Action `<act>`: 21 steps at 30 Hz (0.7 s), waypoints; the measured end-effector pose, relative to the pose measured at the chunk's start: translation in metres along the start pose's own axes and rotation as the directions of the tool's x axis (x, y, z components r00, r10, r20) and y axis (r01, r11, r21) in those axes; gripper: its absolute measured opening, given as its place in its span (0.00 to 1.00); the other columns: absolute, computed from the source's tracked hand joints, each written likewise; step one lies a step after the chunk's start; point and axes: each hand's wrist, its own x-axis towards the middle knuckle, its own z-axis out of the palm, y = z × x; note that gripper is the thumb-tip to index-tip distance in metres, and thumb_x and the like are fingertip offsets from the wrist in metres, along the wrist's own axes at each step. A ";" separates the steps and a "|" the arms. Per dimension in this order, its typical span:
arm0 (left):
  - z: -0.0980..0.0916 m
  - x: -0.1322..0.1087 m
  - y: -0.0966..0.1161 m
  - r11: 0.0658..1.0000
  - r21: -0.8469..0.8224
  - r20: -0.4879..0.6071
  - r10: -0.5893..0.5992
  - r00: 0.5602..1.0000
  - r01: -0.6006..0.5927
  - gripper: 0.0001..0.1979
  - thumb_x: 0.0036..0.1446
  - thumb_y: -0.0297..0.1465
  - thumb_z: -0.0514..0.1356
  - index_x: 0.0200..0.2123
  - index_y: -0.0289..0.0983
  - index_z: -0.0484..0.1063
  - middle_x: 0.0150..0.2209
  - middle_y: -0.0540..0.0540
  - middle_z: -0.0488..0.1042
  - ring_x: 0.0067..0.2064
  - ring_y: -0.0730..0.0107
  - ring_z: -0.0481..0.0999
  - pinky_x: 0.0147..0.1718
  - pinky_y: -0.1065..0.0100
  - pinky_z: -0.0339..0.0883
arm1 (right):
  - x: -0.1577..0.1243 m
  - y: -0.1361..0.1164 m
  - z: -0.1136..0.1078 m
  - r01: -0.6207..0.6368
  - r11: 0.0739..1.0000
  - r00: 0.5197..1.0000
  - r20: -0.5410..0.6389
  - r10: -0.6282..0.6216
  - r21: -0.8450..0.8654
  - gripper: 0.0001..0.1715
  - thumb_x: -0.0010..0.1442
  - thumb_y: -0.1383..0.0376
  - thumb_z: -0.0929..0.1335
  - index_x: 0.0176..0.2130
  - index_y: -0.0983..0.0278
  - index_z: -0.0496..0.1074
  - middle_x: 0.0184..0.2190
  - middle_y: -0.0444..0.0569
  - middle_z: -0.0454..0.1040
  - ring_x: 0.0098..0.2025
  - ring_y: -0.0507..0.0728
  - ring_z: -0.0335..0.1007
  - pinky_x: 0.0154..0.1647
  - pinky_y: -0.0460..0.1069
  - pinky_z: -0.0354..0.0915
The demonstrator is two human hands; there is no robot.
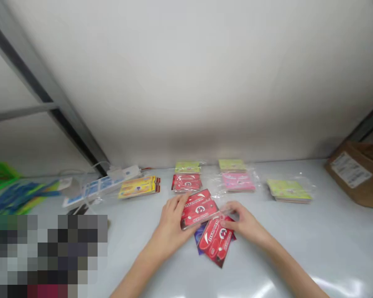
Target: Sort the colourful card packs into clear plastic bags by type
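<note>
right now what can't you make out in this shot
Head view:
- Print on the red packets: too small and blurred to read.
- Blue packet: mostly under the red ones.
- Left hand and right hand: gripping or only resting, unclear.
- Table, near-left corner: covered by a pixelated block.
- Cardboard box: cut off by the right edge.

I see packets [202, 211] on the table [298, 240], stacks [186, 182] behind them, a box [357, 174] right, perhaps a power strip [102, 184] left.
</note>
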 end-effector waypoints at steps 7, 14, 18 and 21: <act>-0.002 0.000 0.000 1.000 -0.005 -0.072 -0.020 0.997 0.020 0.34 0.50 0.37 0.62 0.58 0.42 0.52 0.53 0.41 0.62 0.55 0.52 0.60 0.53 0.51 0.57 | 0.000 -0.019 -0.014 -0.278 0.814 0.956 0.232 0.181 0.509 0.17 0.43 0.56 0.73 0.29 0.64 0.68 0.25 0.46 0.73 0.27 0.53 0.67 0.29 0.48 0.61; -0.005 -0.001 0.004 0.999 -0.006 -0.103 -0.034 0.994 0.034 0.32 0.51 0.38 0.61 0.58 0.40 0.53 0.53 0.40 0.62 0.55 0.52 0.61 0.53 0.51 0.56 | -0.004 -0.024 -0.024 -0.333 0.738 0.939 0.279 0.203 0.587 0.16 0.46 0.56 0.72 0.28 0.64 0.67 0.23 0.41 0.71 0.23 0.49 0.64 0.23 0.44 0.56; -0.004 -0.001 0.000 0.999 0.001 -0.112 -0.047 0.993 0.047 0.34 0.50 0.37 0.62 0.58 0.41 0.52 0.53 0.41 0.61 0.55 0.52 0.60 0.53 0.50 0.56 | -0.005 -0.024 -0.030 -0.397 0.648 0.917 0.305 0.257 0.650 0.16 0.46 0.58 0.73 0.32 0.61 0.66 0.24 0.40 0.72 0.22 0.49 0.66 0.21 0.42 0.57; -0.003 -0.001 -0.001 0.999 -0.008 -0.104 -0.045 0.994 0.044 0.34 0.50 0.38 0.62 0.58 0.42 0.52 0.54 0.41 0.61 0.56 0.51 0.59 0.53 0.51 0.55 | -0.006 -0.026 -0.035 -0.410 0.589 0.912 0.310 0.268 0.696 0.19 0.46 0.58 0.73 0.38 0.59 0.66 0.27 0.42 0.74 0.24 0.51 0.70 0.24 0.44 0.63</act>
